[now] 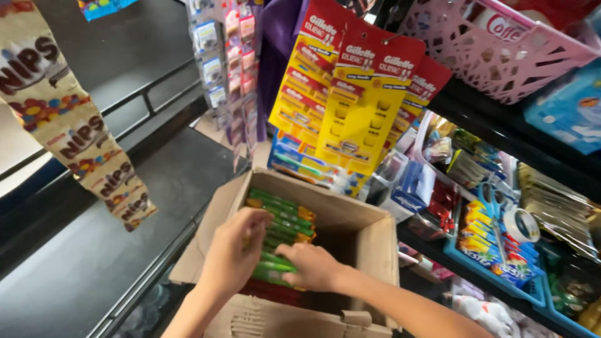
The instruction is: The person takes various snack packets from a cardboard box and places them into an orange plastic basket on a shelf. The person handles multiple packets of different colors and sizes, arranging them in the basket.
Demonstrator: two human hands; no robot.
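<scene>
Where green packets (278, 228) fill the cardboard box (369, 241), both hands (235, 253) reach in.

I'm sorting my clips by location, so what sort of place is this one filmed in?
Most likely a small retail shop or stall: hanging razor cards, a candy sachet strip, stocked shelf bins, and both hands in a cardboard box of green packs.

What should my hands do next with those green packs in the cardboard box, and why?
Probably close the left hand on a few green packs and lift them straight up. Both hands are already down among them, the right hand resting on the stack, and the cardboard box is open at the top.
</scene>
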